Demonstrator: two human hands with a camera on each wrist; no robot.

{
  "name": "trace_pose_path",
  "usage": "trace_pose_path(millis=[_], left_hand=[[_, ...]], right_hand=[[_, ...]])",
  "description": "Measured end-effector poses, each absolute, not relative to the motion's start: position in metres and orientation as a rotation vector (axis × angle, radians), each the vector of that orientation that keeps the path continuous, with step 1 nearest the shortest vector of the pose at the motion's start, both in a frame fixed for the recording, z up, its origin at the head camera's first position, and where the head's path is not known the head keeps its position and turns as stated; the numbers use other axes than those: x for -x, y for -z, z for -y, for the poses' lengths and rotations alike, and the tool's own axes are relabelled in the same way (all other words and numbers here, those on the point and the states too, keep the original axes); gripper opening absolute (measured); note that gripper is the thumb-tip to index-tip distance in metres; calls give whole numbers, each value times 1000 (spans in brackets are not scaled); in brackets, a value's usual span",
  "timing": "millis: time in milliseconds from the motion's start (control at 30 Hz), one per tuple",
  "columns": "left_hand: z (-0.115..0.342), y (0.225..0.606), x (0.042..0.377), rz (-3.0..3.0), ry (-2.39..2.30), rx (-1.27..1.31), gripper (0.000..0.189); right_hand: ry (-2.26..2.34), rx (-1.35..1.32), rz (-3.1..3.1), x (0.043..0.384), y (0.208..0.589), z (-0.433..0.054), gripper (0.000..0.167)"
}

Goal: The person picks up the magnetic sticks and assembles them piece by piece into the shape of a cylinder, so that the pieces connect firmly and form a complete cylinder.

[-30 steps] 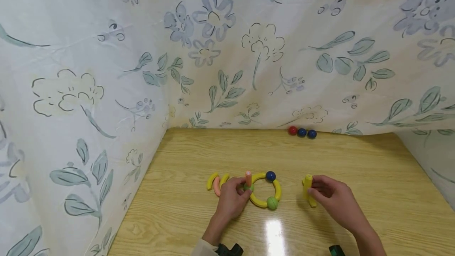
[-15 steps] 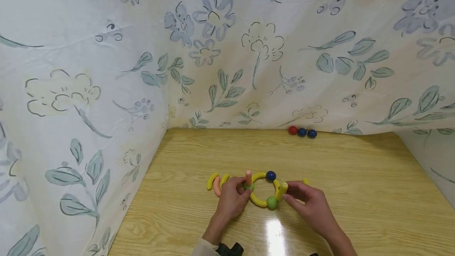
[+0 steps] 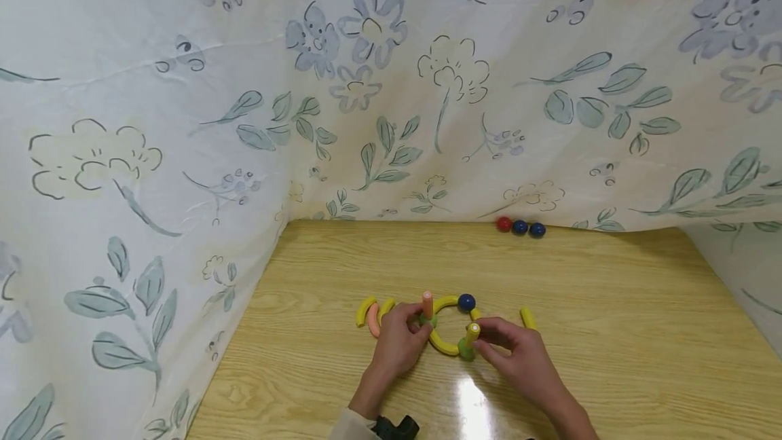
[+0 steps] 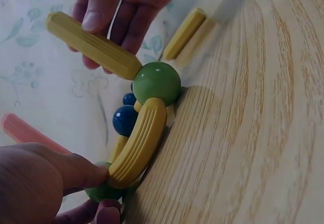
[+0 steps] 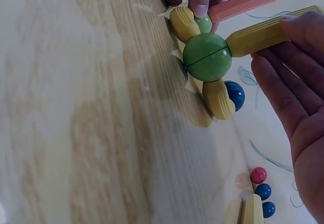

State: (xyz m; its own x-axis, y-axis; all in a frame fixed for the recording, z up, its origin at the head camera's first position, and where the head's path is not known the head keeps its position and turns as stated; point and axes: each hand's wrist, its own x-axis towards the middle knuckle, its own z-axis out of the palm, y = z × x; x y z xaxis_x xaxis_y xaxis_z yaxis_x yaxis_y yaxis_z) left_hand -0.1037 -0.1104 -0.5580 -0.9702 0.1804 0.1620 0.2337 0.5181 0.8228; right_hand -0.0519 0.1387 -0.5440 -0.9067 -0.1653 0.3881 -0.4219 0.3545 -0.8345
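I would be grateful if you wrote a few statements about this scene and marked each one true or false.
1. The right hand pinches a straight yellow rod against a green ball. True.
2. The left hand lies flat and holds nothing. False: it grips a second green ball, below an upright pink rod.
3. A red ball and two blue balls sit in a row by the cloth. True.
4. The curved pieces left of the ring are all yellow. False: a pink arc lies between two yellow arcs.
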Motion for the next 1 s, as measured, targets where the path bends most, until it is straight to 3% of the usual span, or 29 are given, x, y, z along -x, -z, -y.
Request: trace_pose_path(millis=[400,667,833,1000], left_hand=[[109,561,102,2689,1472,337,33],[104,564,96,2620,1551,228,46],[94,566,75,2436,1541,126,35],[78,568,53,2369,1523,232,29]], right_hand=[[-1435,-534,2370,51,545,-134,27],[-1422,-515,2354,52,550,-132,28],[-1428,-509,2357,52,549,-132,27],[-1420,-492,2379,53,547,-137,29]])
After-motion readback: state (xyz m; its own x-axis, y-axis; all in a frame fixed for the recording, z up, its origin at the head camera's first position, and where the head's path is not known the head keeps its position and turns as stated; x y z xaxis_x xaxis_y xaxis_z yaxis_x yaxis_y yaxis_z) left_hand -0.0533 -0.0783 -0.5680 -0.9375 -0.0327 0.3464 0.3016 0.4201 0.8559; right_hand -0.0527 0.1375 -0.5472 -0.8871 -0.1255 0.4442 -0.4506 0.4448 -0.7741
